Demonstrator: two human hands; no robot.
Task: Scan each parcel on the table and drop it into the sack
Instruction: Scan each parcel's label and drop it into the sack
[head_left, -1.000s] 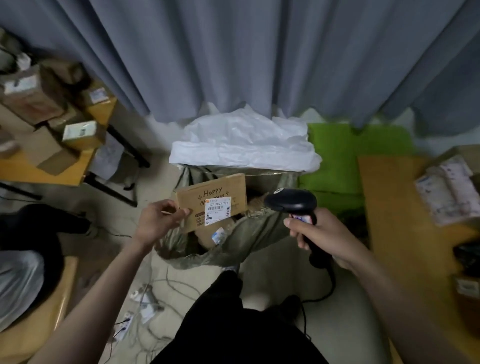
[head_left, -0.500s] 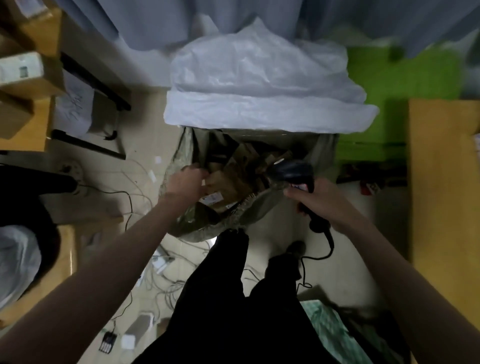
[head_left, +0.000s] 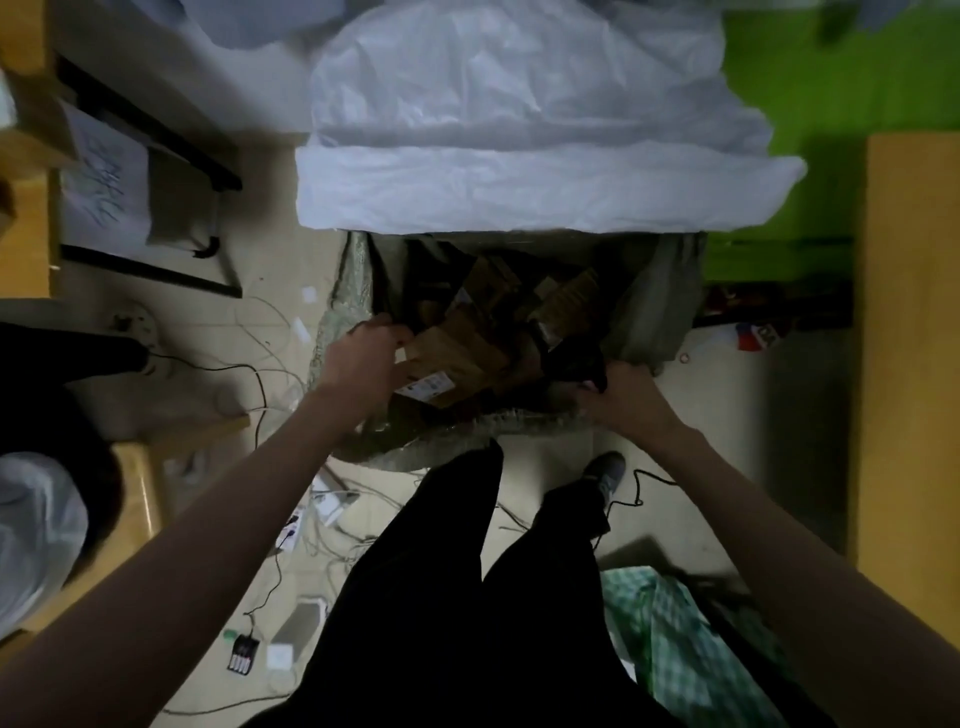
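One green sack (head_left: 358, 270) stood open with one white plastic sheet (head_left: 519, 130) draped over its far side. Inside lay several brown parcels (head_left: 457, 353), too jumbled for an exact count. Two hands reached in, and one black scanner (head_left: 576, 356) showed.

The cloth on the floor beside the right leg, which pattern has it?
Green and white checks on the cloth, seen in the head view.

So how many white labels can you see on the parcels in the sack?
1 clear: the white label on the parcel beside the left hand. Others in the sack may be hidden.
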